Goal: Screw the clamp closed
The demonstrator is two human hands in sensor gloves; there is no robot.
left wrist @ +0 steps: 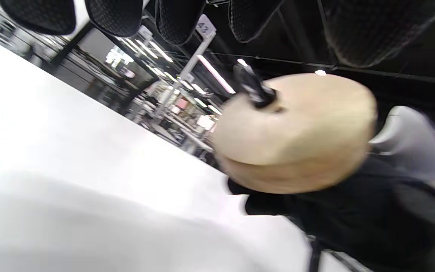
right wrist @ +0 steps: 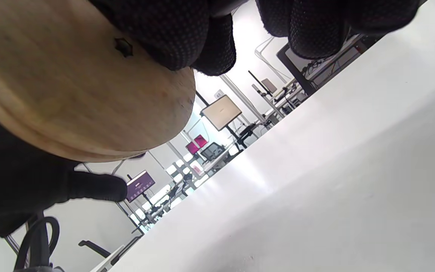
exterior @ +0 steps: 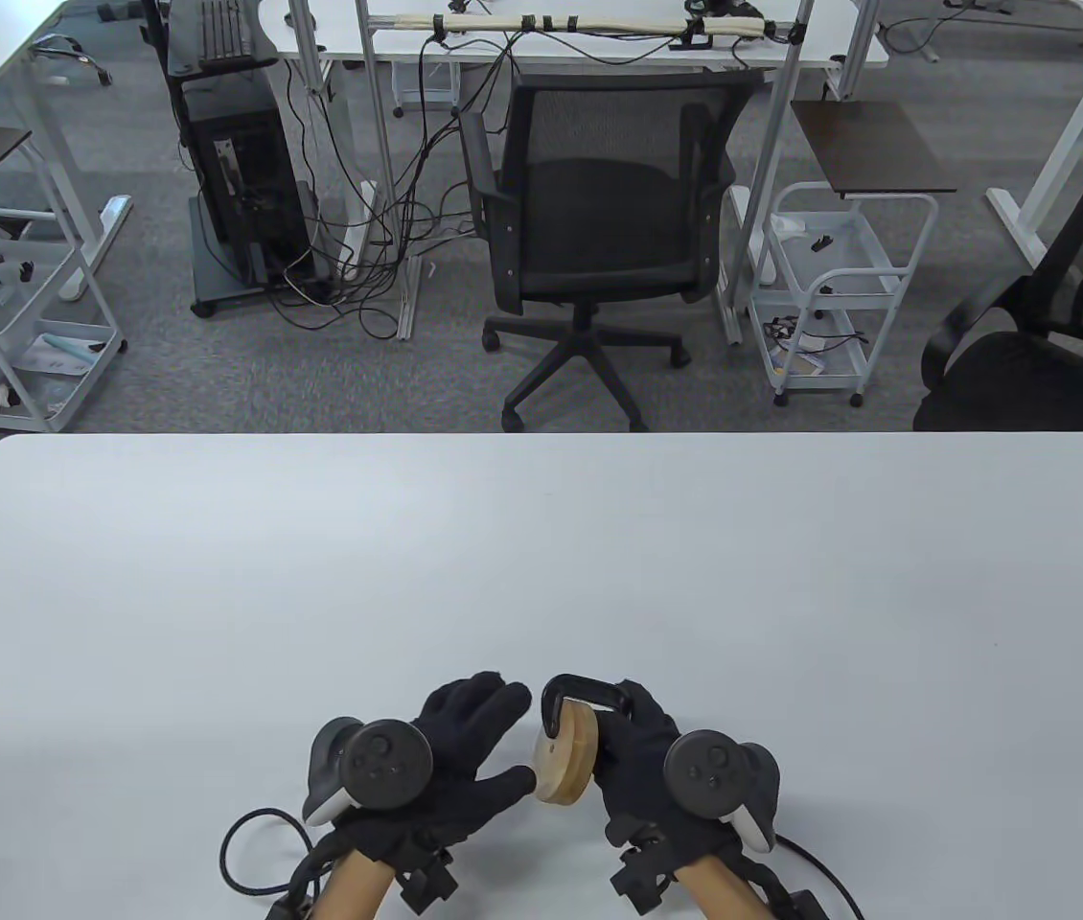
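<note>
At the near edge of the white worktop [exterior: 541, 575], the right hand [exterior: 642, 757] grips a round wooden disc [exterior: 565, 757] held on edge, its fingers curled over the disc's far face, as the right wrist view shows. A black clamp [exterior: 580, 692] arches over the top of the disc, one end pressing on the face turned toward the left hand. The left hand [exterior: 455, 757] is spread open with fingers extended, holding nothing; its thumb tip reaches the lower edge of the disc, though real contact cannot be told. An office chair [exterior: 599, 220] stands beyond the worktop.
</note>
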